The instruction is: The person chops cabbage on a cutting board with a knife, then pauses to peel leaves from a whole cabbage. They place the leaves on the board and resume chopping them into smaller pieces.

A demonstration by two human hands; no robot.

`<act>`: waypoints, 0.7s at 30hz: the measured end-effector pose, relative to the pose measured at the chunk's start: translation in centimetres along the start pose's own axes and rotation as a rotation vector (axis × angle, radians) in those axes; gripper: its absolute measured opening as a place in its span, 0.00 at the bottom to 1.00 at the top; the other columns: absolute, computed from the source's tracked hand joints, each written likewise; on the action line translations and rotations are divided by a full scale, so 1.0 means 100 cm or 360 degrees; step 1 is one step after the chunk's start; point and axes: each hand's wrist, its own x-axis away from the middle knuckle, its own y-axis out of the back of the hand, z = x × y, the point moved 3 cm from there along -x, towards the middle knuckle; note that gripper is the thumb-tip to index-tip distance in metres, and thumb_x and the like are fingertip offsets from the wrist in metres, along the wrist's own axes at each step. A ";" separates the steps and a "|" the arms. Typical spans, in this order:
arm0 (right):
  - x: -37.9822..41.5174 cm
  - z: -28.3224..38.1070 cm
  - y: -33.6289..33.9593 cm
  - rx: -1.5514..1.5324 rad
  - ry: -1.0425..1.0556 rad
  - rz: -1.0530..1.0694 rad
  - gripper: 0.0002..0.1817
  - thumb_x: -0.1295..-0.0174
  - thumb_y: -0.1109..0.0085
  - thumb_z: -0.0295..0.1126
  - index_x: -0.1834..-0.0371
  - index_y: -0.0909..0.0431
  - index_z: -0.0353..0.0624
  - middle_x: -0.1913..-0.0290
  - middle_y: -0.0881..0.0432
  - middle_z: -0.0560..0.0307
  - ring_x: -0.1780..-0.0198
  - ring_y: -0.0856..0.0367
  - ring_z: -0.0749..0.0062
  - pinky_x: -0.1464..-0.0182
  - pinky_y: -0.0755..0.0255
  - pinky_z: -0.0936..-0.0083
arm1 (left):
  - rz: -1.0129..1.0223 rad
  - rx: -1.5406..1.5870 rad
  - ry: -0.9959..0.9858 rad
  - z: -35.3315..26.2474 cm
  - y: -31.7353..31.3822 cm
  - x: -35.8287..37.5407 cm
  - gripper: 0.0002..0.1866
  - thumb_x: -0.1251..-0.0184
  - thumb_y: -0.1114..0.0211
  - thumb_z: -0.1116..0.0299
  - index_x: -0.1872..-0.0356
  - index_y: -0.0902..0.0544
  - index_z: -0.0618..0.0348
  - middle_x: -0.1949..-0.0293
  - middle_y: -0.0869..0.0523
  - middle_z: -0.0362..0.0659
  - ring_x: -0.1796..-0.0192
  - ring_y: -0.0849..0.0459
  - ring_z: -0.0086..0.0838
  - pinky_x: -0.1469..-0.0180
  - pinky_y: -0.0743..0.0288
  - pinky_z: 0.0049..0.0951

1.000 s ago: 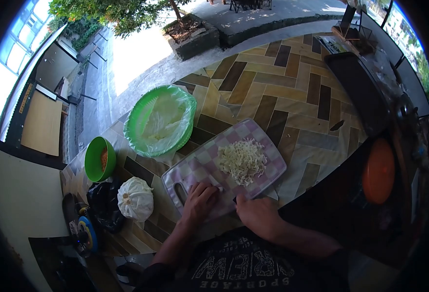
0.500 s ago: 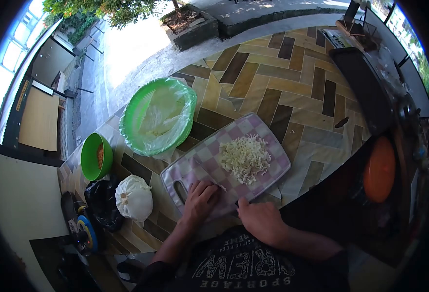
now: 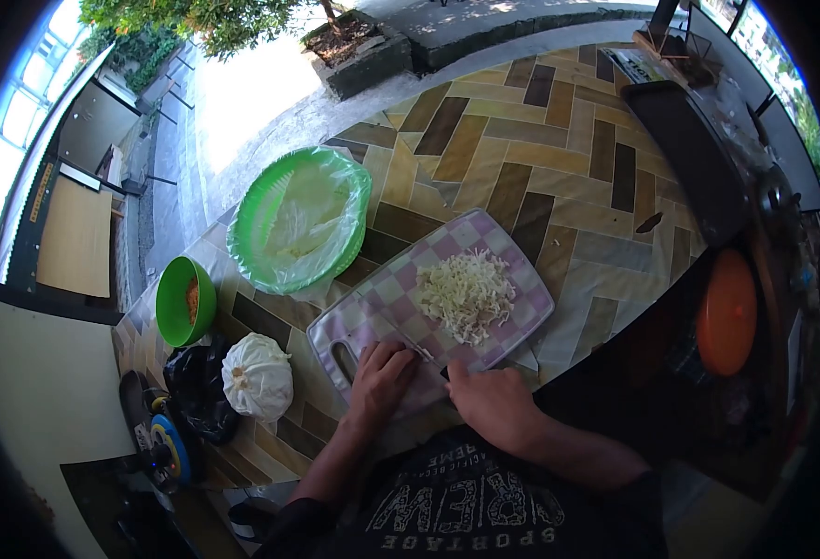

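A pink and white checkered cutting board (image 3: 521,244) lies tilted on the table near my body. On its right half is a pile of shredded pale vegetable (image 3: 467,294). My left hand (image 3: 384,374) is on the board's near left part, fingers curled over something too small to make out. Closed round the dark handle of a knife (image 3: 444,372) is my right hand (image 3: 494,405), at the near edge of the board. The knife's thin blade points up and left, past my left fingertips. Small pale shreds lie beside the blade.
Left of the board are a green basket (image 3: 242,244) lined with clear plastic, a green bowl (image 3: 207,300), a white wrapped bundle (image 3: 257,377) and a black plastic bag (image 3: 196,387). A dark tray (image 3: 684,158) and an orange oval object (image 3: 726,312) are at the right.
My right hand has shifted slightly up and left with the knife, and the blade now shows more clearly beside my left fingers. The view has moved a little.
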 end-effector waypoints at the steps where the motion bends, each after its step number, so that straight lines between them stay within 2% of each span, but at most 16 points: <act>1: 0.006 0.002 0.011 -0.0019 0.0007 0.0021 0.10 0.25 0.48 0.35 0.58 0.28 0.38 0.77 0.14 0.51 0.71 0.09 0.57 0.69 0.18 0.60 | 0.0001 -0.0006 -0.0006 -0.001 0.000 0.000 0.13 0.44 0.25 0.76 0.58 0.14 0.59 0.58 0.15 0.45 0.54 0.16 0.43 0.49 0.23 0.42; 5: 0.016 0.004 0.003 -0.0054 -0.0037 0.0083 0.09 0.25 0.48 0.34 0.58 0.28 0.39 0.77 0.14 0.51 0.72 0.10 0.57 0.69 0.18 0.60 | -0.0028 -0.0015 -0.0037 -0.004 0.004 0.002 0.13 0.45 0.25 0.76 0.58 0.14 0.59 0.57 0.15 0.46 0.54 0.16 0.43 0.50 0.22 0.42; 8: 0.002 0.002 -0.021 0.0032 -0.0025 -0.0057 0.12 0.22 0.51 0.36 0.58 0.29 0.38 0.77 0.14 0.50 0.71 0.10 0.54 0.68 0.19 0.59 | -0.0024 -0.0005 -0.0013 -0.003 0.002 0.002 0.13 0.45 0.25 0.76 0.58 0.14 0.59 0.56 0.15 0.46 0.54 0.16 0.44 0.49 0.22 0.42; 11: 0.005 0.005 0.002 -0.0121 0.0008 -0.0024 0.10 0.25 0.49 0.34 0.58 0.29 0.38 0.77 0.14 0.50 0.71 0.09 0.54 0.69 0.19 0.60 | -0.0014 -0.0018 -0.0008 -0.001 0.001 0.003 0.13 0.45 0.25 0.76 0.58 0.14 0.59 0.56 0.15 0.46 0.54 0.16 0.45 0.48 0.22 0.42; 14: 0.020 0.004 0.006 -0.0137 -0.0024 0.0109 0.13 0.23 0.48 0.37 0.55 0.29 0.36 0.77 0.14 0.49 0.73 0.11 0.52 0.71 0.21 0.56 | -0.0016 -0.0019 0.0009 -0.001 0.002 0.003 0.12 0.45 0.25 0.76 0.58 0.14 0.59 0.56 0.14 0.46 0.54 0.16 0.45 0.48 0.22 0.42; 17: 0.007 -0.003 -0.021 -0.0151 -0.0014 -0.0068 0.13 0.23 0.48 0.37 0.56 0.29 0.36 0.77 0.14 0.49 0.72 0.11 0.52 0.71 0.21 0.55 | 0.0003 -0.0026 0.0016 -0.002 0.005 0.002 0.12 0.46 0.25 0.77 0.59 0.14 0.60 0.57 0.14 0.47 0.53 0.16 0.45 0.48 0.22 0.42; 21: 0.008 0.002 -0.013 -0.0118 -0.0029 -0.0117 0.14 0.23 0.49 0.37 0.56 0.29 0.35 0.77 0.14 0.49 0.72 0.11 0.53 0.71 0.20 0.56 | 0.0026 -0.0045 -0.0015 0.000 0.000 0.003 0.13 0.49 0.24 0.78 0.62 0.15 0.62 0.58 0.14 0.48 0.53 0.15 0.46 0.49 0.21 0.42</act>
